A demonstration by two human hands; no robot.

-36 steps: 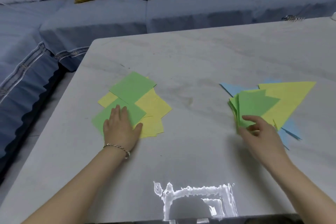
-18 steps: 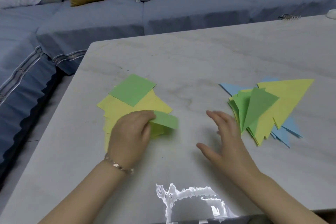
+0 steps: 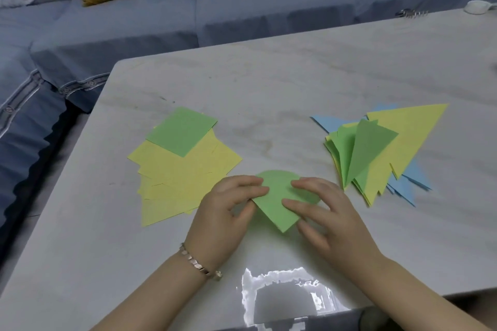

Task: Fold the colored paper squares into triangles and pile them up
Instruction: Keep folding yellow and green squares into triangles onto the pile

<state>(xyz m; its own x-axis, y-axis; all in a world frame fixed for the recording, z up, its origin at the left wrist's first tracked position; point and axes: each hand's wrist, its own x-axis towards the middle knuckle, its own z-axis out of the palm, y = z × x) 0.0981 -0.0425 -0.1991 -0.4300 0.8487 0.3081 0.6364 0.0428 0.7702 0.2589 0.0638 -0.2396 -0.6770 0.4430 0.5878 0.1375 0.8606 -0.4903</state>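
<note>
1. Done so far: a pile of folded triangles [image 3: 376, 153] lies on the right part of the counter [image 3: 269, 83]. It holds green and yellow triangles fanned loosely over blue triangles [image 3: 403, 185]. The pile is untidy, with edges splayed rather than squared up.

2. In hand: a green sheet [image 3: 277, 204] lies on the counter between the two heaps, close to the person. It is bent over on itself, its upper edge bowed in a curve and its lower corner pointing at the person. By the look of it the fold is begun but not yet creased flat.

3. Grip: the left hand [image 3: 228, 212] has its grip clamped on the sheet's left edge, fingers curled over it. The right hand [image 3: 322, 217] has its grip apart, with the fingers laid fairly straight on the sheet's right side, pressing it down.

4. Left to do: a stack of unfolded squares [image 3: 183, 177] lies left of the hands. It is mostly yellow, with one green square [image 3: 183, 130] on top at the far end. Several sheets show, though the exact count cannot be told.

5. Judgement: the task seems past halfway, with crease, transfer and the remaining squares to go.
</note>
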